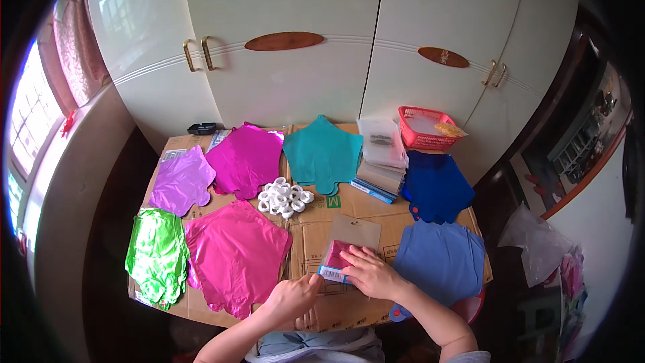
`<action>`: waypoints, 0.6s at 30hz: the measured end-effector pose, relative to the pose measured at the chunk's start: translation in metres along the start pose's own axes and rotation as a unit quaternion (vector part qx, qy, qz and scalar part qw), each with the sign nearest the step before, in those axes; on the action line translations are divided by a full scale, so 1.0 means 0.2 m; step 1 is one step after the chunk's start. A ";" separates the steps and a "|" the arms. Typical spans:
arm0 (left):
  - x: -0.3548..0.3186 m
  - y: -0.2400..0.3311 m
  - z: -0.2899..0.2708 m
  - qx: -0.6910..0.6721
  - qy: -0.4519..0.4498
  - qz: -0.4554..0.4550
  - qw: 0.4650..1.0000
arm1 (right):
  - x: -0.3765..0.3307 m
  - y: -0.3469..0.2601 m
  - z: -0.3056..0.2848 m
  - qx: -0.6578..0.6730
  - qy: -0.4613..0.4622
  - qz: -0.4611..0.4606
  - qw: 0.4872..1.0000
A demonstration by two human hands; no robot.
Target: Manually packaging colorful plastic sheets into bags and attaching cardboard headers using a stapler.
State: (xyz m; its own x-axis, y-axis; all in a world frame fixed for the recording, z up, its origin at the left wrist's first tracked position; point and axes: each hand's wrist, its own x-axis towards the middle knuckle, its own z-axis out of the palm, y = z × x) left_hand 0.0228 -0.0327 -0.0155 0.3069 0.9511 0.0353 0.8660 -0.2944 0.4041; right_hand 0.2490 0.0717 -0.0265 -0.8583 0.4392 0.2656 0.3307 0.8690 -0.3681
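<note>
A grey-brown backing card (363, 228) with a blue and white barcode strip lies in front of me on the cardboard. On it rests a small folded piece of shiny dark-pink foil (339, 255). My right hand (371, 274) lies flat over the foil's right part, fingers stretched and spread. At the card's lower left corner, my left hand (294, 298) has its fingers curled together in a pinch on the edge. Its fingertips are partly hidden. Just left of it spreads a large pink foil balloon (235, 252), deflated and star-shaped.
More flat foil balloons ring the table: green (156, 254), lilac (180, 181), magenta (247, 160), teal (324, 151), dark blue (438, 185) and lighter blue (440, 255). White ribbon rolls (285, 196) sit mid-table. Behind are stacked cards (379, 176), clear bags (383, 140) and a red basket (422, 140).
</note>
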 end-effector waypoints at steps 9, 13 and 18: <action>0.11 0.00 -0.02 0.063 0.065 0.041 0.995 | 0.00 0.01 -0.01 0.001 -0.014 0.005 1.000; 0.09 0.05 -0.07 0.040 0.062 0.064 0.995 | 0.00 0.04 0.02 0.030 0.028 0.005 0.999; 0.05 -0.02 -0.11 0.104 0.042 0.146 0.983 | 0.02 -0.02 -0.04 -0.031 0.064 -0.008 0.997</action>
State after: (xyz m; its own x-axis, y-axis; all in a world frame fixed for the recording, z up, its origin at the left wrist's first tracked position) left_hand 0.0138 -0.0200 0.0025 0.5288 0.8245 0.2015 0.8099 -0.5612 0.1708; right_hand 0.2479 0.0728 -0.0167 -0.8073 0.4479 0.3842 0.3449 0.8864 -0.3087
